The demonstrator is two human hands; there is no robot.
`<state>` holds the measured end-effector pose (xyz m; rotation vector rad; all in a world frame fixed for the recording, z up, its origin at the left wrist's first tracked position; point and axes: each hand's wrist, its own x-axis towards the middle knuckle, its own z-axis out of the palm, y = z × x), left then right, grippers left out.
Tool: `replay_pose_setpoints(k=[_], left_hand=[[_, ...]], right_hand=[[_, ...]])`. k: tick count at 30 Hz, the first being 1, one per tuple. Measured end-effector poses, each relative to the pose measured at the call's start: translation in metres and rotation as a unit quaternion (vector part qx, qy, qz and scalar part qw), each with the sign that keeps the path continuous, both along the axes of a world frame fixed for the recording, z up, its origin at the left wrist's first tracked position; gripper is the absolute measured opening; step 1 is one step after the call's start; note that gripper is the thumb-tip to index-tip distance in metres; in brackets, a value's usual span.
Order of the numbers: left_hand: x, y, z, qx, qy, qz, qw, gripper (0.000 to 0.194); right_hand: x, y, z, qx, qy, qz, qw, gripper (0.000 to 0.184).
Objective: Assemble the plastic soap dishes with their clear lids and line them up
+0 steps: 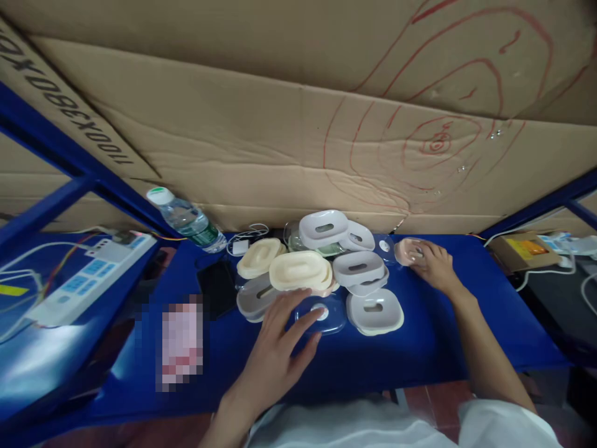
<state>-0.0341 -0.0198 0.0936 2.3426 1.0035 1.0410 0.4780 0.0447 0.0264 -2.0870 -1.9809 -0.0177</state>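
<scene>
Evidently both the pink dish [403, 252] and the clear lid [334, 322] would handle as light, stiff plastic, smooth enough to slip under a careless finger; the thin lid is probably the easier to crack. Each is best taken by opposite edges of its rim. The pink dish lies right of centre in the frame, with the right hand [435, 267] curled around its right end; whether it is raised off the tabletop [420, 354] cannot be told. The clear lid lies near the lower centre, beneath the fingers of the left hand [280, 345], which are spread and grip nothing; firm contact is unclear. Cream dishes [298, 270] sit just beyond that hand, grey dishes [344, 271] between the two.
</scene>
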Motion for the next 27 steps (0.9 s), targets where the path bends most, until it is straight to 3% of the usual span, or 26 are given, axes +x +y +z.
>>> replay_pose_setpoints(k=[4,8,10,13,15,17,20,23,25,27], left_hand=[[0.018,-0.002,0.007,-0.027,-0.015,-0.057,0.998,0.049],[0.035,-0.016,0.014,-0.149,-0.049,-0.132,0.979,0.058],[0.045,-0.023,0.010,-0.244,-0.104,-0.149,0.953,0.073],[0.065,-0.029,-0.001,-0.365,-0.254,-0.159,0.881,0.109],[0.076,-0.028,-0.007,-0.405,-0.347,-0.153,0.832,0.129],[0.081,-0.026,-0.009,-0.410,-0.411,-0.116,0.806,0.134],[0.075,-0.021,-0.009,-0.400,-0.455,-0.032,0.795,0.121],[0.061,-0.021,-0.011,-0.413,-0.479,0.033,0.774,0.106],[0.051,-0.023,-0.017,-0.404,-0.489,0.089,0.768,0.102],[0.041,-0.025,-0.024,-0.372,-0.481,0.142,0.781,0.104]], right_hand=[[0.019,-0.015,0.008,-0.007,0.013,-0.006,1.000,0.072],[0.008,-0.023,0.035,-0.017,0.139,-0.022,0.990,0.085],[-0.020,-0.033,0.059,-0.005,0.209,0.027,0.977,0.089],[-0.088,-0.051,0.102,-0.004,0.244,0.180,0.953,0.096],[-0.140,-0.057,0.125,-0.025,0.228,0.312,0.922,0.102],[-0.182,-0.053,0.138,-0.051,0.200,0.395,0.895,0.107],[-0.215,-0.036,0.141,-0.068,0.189,0.457,0.867,0.112],[-0.216,-0.015,0.134,-0.069,0.206,0.482,0.849,0.112],[-0.209,-0.001,0.125,-0.060,0.192,0.449,0.870,0.104],[-0.203,0.012,0.115,-0.057,0.161,0.407,0.897,0.098]])
